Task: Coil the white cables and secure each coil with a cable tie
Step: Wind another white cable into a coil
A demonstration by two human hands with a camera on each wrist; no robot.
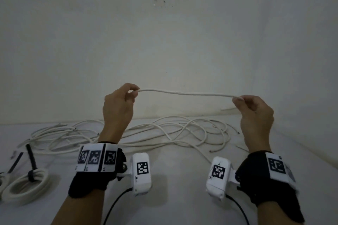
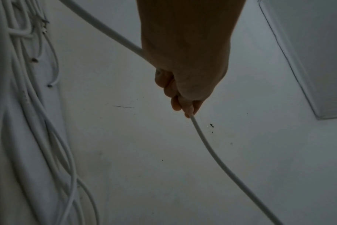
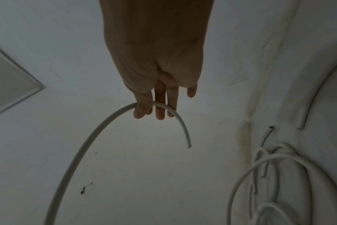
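A white cable (image 1: 186, 93) stretches nearly level in the air between my two raised hands. My left hand (image 1: 134, 92) pinches it at its left part; in the left wrist view the cable (image 2: 212, 146) leaves the pinched fingertips (image 2: 188, 111) and also trails back past the palm. My right hand (image 1: 237, 99) pinches it close to its free end, and in the right wrist view the cable (image 3: 98, 130) arcs under the fingers (image 3: 160, 112) with a short tail beyond them. Below the hands lies a tangle of loose white cables (image 1: 164, 133) on the white surface.
A coiled white cable (image 1: 23, 186) bound with a black tie (image 1: 32, 162) lies at the front left, another coil (image 1: 1, 181) cut off at the frame edge beside it. A plain wall (image 1: 164, 42) rises just behind the cables. Loose cable ends (image 3: 267, 134) lie at the right.
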